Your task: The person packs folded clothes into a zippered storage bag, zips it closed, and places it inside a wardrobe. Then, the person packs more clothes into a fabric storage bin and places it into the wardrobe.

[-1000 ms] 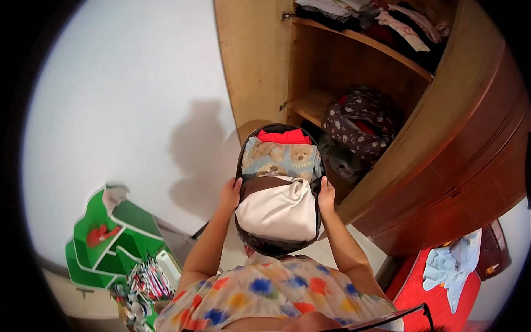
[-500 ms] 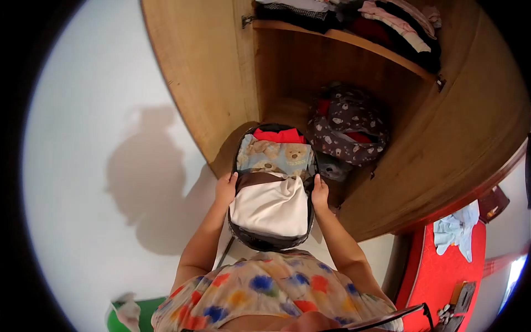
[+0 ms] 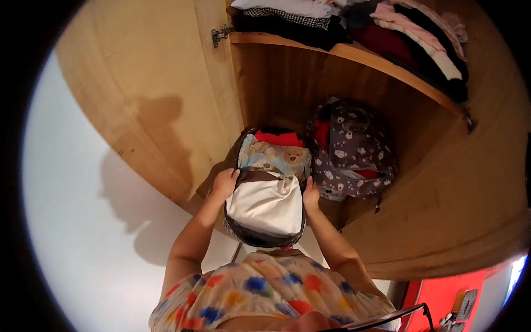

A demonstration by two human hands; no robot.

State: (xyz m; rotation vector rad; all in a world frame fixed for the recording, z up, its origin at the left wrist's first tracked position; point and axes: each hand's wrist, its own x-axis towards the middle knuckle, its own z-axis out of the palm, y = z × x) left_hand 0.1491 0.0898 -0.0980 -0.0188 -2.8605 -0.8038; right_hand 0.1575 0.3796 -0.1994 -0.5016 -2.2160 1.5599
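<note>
Between my hands is an open, dark-rimmed fabric storage bag [image 3: 260, 239] packed with folded cloth. A white cloth [image 3: 264, 206] fills its near half. Behind that lie a blue-grey cloth with bear prints [image 3: 276, 156] and a red cloth [image 3: 279, 138] at the far end. My left hand [image 3: 224, 182] grips the bag's left edge, thumb over the rim. On the opposite edge my right hand [image 3: 311, 193] is closed, with its fingers partly hidden. The bag's far end reaches into the wardrobe's lower compartment.
A dark patterned bag [image 3: 359, 146] with red cloth inside sits in the compartment to the right. Above it, a wooden shelf [image 3: 343, 51] carries folded clothes [image 3: 298, 22]. Wardrobe doors stand open at left [image 3: 149, 72] and right [image 3: 442, 221]. A red surface [image 3: 437, 296] lies at lower right.
My view has moved closer to the wardrobe. Both hands have carried the storage bag forward, and its far end is now beside the patterned bag. My grip stays on both sides.
</note>
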